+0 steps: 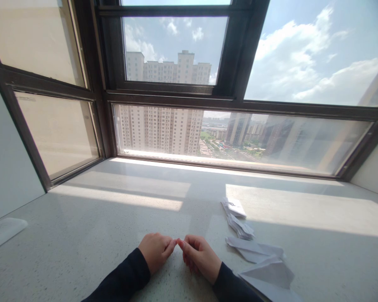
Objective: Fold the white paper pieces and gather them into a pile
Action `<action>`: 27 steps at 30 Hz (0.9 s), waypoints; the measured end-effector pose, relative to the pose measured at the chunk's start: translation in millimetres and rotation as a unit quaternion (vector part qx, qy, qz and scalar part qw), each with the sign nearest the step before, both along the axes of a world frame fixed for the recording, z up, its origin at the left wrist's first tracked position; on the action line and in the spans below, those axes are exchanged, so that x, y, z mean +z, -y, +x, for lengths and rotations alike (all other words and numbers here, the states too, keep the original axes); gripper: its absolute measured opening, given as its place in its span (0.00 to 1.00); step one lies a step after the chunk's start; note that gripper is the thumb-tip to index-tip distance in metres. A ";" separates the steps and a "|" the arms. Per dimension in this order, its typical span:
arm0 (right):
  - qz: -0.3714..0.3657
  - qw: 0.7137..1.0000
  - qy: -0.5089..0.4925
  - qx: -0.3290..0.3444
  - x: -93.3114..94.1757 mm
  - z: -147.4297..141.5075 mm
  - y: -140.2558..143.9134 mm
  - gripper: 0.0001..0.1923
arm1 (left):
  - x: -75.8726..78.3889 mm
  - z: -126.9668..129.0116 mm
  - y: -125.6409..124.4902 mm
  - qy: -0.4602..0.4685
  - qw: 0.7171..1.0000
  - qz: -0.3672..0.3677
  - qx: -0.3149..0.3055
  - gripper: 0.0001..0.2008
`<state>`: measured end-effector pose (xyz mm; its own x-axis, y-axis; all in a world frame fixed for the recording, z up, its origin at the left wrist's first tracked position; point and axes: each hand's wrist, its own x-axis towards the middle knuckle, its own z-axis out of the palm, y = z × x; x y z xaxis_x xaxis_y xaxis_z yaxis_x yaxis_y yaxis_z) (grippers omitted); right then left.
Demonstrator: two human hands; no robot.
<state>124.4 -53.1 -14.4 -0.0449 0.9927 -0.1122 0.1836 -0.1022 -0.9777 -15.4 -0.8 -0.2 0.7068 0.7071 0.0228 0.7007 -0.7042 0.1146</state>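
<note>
My left hand [157, 251] rests low over the pale speckled sill, back up and fingers curled under. Close by on its right, my right hand [199, 255] is loosely closed, thumb against the bent fingers. The tips of the two hands meet at the middle, and no object shows between them. Right of my right hand lies a row of folded white papers: a small folded packet [234, 207], a narrow pleated piece [240, 227], a long folded piece [255, 250] and a larger pointed one like a paper plane [269, 274]. Neither hand touches them.
The sill [82, 243] runs back to a dark window frame [227, 167]. A white rounded object [4, 230] lies at the left edge. A white panel [9, 159] rises on the left, and a wall [373, 172] on the right. Sunlight falls in bright patches.
</note>
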 end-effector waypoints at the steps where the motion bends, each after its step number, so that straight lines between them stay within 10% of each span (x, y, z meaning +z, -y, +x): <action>1: 0.000 1.000 0.001 -0.001 0.2 0.0 0.1 0.24 | 0.1 0.1 0.1 0.000 1.000 0.001 0.001 0.26; 27: 0.020 0.995 -0.095 -0.003 2.7 3.7 -1.0 0.23 | 2.7 0.9 1.3 -0.003 1.000 -0.016 0.005 0.28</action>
<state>128.1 -52.1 -11.7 -0.0547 0.9965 -0.0629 -0.0059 -0.0633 -0.9980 -14.5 -2.1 2.4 0.6991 0.7150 -0.0042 0.7092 -0.6927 0.1315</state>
